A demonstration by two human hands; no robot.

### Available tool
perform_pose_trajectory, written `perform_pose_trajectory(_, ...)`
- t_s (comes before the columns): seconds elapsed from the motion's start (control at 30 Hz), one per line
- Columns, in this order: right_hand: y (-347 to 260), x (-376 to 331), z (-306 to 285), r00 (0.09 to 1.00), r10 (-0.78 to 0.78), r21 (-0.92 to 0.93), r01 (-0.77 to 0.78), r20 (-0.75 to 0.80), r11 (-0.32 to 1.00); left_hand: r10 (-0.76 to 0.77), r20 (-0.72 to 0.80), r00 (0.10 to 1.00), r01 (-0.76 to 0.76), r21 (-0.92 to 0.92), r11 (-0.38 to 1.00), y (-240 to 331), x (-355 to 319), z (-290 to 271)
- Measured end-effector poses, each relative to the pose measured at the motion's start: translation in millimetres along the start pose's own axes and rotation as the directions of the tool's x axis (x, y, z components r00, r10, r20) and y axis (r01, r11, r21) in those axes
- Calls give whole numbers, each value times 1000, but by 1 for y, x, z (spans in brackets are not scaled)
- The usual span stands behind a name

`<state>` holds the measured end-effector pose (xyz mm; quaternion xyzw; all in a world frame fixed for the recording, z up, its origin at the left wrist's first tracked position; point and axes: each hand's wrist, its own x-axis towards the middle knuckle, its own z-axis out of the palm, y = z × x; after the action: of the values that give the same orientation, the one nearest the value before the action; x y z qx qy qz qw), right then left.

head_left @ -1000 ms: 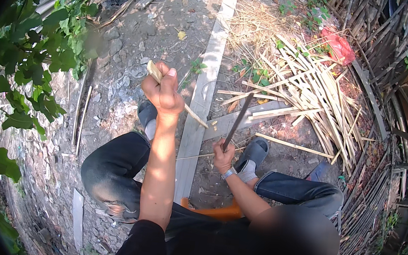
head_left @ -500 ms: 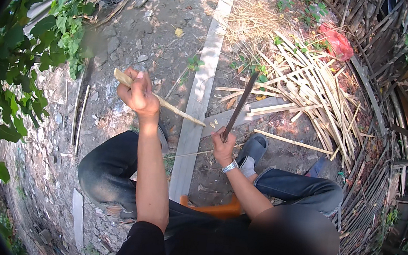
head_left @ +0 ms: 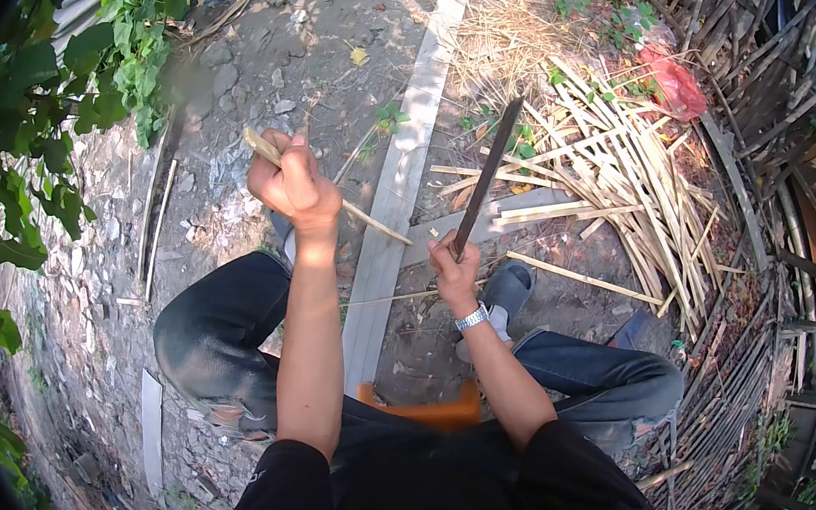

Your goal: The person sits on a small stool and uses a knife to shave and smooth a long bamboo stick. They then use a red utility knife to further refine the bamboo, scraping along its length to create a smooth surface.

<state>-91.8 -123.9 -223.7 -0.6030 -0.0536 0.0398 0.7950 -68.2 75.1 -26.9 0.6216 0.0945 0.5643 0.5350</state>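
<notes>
My left hand (head_left: 297,187) is closed around a pale bamboo strip (head_left: 378,225), which slants down to the right. The strip's far end is over the right edge of a long grey plank (head_left: 396,183); whether it touches the wood I cannot tell. My right hand (head_left: 456,273), with a metal watch at the wrist, grips a long dark blade (head_left: 490,169), probably a machete, its handle hidden in my fist. The blade points up and away, slightly to the right, apart from the strip.
At the right lies a big pile of split bamboo strips (head_left: 626,194), with shavings (head_left: 508,40) behind it. A red plastic bag (head_left: 674,87) lies beyond. Under me is an orange stool (head_left: 425,413). Leafy vines (head_left: 47,153) hang at the left; stacked sticks (head_left: 743,364) line the right.
My left hand has shifted right and a little nearer with the bamboo strip. The blade in my right hand now reaches farther up in view, while that hand has moved only slightly.
</notes>
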Motion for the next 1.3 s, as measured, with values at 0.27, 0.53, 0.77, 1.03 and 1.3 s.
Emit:
perform_pose_trajectory(0.27, 109, -72, -87, 316, 948, -225, -927, -40, 299, -18, -34, 999, 21, 77, 997, -3, -3, 17)
perform_pose_trajectory(0.53, -28, 20, 1, 998, 60, -83, -60, 3, 995, 5, -61, 998, 12, 269, 963, 3, -5, 17)
perform_pose_trajectory(0.77, 165, -111, -88, 440, 888, -329, -864, -129, 381, -50, -69, 996, 63, 191, 980, -4, -2, 29)
perform_pose_trajectory(1.03, 93, -50, -88, 914, 357, -904, -308, -194, 297, 13, -96, 995, 12, 261, 965, -12, 11, 14)
perform_pose_trajectory(1.3, -82, -81, -96, 983, 173, -870, -38, 55, 492, 107, -81, 991, -77, 313, 946, -19, 18, 1)
